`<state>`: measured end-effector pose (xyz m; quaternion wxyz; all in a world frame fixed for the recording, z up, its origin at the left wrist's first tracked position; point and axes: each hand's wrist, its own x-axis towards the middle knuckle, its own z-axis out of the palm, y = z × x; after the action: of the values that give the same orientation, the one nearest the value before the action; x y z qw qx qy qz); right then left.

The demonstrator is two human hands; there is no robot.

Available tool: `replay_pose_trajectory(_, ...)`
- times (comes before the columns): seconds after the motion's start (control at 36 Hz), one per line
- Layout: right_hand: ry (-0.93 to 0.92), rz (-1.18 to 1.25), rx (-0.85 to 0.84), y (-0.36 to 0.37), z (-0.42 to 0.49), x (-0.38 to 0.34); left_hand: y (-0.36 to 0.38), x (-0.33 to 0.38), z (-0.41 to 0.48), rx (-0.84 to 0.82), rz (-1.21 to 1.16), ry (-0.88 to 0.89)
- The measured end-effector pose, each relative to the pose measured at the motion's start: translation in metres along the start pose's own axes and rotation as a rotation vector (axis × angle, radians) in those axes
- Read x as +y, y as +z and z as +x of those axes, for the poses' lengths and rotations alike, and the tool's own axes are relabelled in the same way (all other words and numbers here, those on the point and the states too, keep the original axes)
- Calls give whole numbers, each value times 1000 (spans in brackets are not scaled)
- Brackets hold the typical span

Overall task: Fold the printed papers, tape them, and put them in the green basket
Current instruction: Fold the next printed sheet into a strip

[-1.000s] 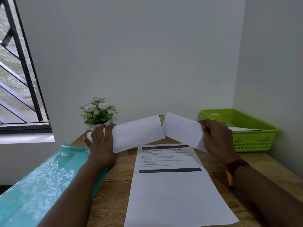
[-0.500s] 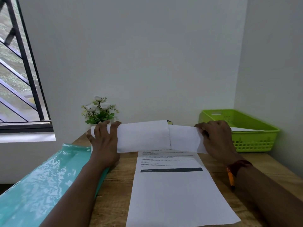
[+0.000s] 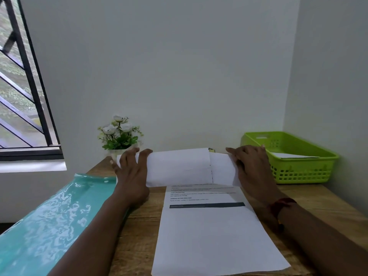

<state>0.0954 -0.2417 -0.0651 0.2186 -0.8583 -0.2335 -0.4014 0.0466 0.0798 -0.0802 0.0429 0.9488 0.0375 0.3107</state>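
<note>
A white folded paper [image 3: 179,168] lies across the far side of the wooden table, its left flap overlapping the right one. My left hand [image 3: 132,172] presses flat on its left end with fingers spread. My right hand [image 3: 251,168] grips its right end. Below it lies a stack of printed papers [image 3: 211,232], text side up, partly covered at the top by the folded sheet. The green basket [image 3: 298,172] stands at the back right and holds a white paper [image 3: 292,155]. A small yellowish object [image 3: 211,150] peeks out behind the folded paper; I cannot tell what it is.
A teal plastic folder [image 3: 45,222] lies along the table's left edge. A small pot of white flowers [image 3: 119,134] stands at the back left by the wall. A barred window is on the left. Walls close the back and right sides.
The two flaps, raised and apart a second ago, have come down and overlapped into a flat band. Both hands lowered with the paper onto the table.
</note>
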Motion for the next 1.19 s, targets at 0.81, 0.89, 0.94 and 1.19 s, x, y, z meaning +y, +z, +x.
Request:
replay_pose_trajectory(0.81,443,936,97,6,-3,-14,-1,0,1,-24,3,-149)
replay_pose_trajectory(0.89,371,957,36,9,-7,-16,1,2,0,-16,1,-121)
replay_pose_trajectory(0.94,334,962,-6,12,-8,-17,2,3,-1,-9,-4,-104)
replay_pose_trajectory(1.19,247,993,-190,18,-15,-21,2,5,-2,-5,-6,-76)
